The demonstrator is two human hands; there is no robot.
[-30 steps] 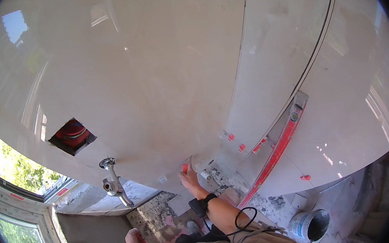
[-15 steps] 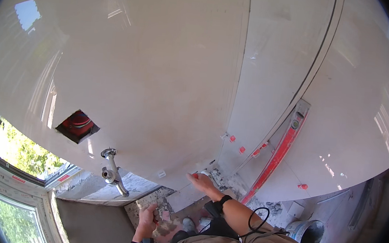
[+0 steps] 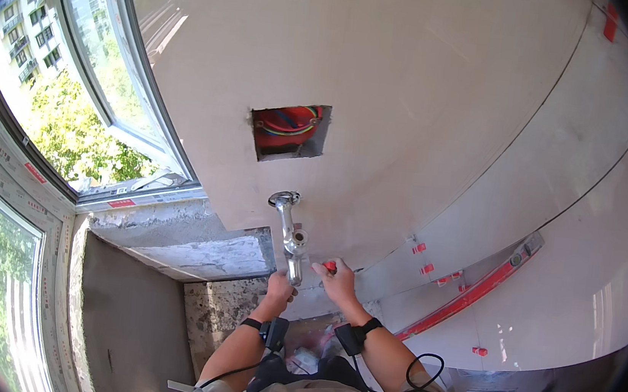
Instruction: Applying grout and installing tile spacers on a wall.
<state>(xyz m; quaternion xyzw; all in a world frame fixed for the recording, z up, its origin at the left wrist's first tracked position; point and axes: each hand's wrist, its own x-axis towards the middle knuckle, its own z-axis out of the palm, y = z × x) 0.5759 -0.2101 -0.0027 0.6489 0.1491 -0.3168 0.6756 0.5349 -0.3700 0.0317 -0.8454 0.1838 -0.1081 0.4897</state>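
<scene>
A chrome faucet body [image 3: 296, 238] juts from the large beige wall tile [image 3: 382, 127], just below a square cutout. My right hand [image 3: 338, 286] is closed on a small red plastic piece [image 3: 330, 267] and held close to the wall, right of the faucet. It resembles the red tile wedges farther right. Beside the faucet's lower end, my left hand [image 3: 279, 292] has its fingers curled closed; I cannot make out what is in them. Whether the left hand touches the faucet is unclear.
Red and blue wires show in the wall cutout [image 3: 288, 130]. A long red spirit level [image 3: 464, 300] leans at the right, near several red tile wedges [image 3: 426, 269]. At left, an open window [image 3: 106, 59] adjoins a rough ledge [image 3: 195, 237]. Cables hang along both forearms.
My view has turned left, bringing the window and cutout further in. Both hands have come together beside the faucet. The red piece now shows plainly in my right hand.
</scene>
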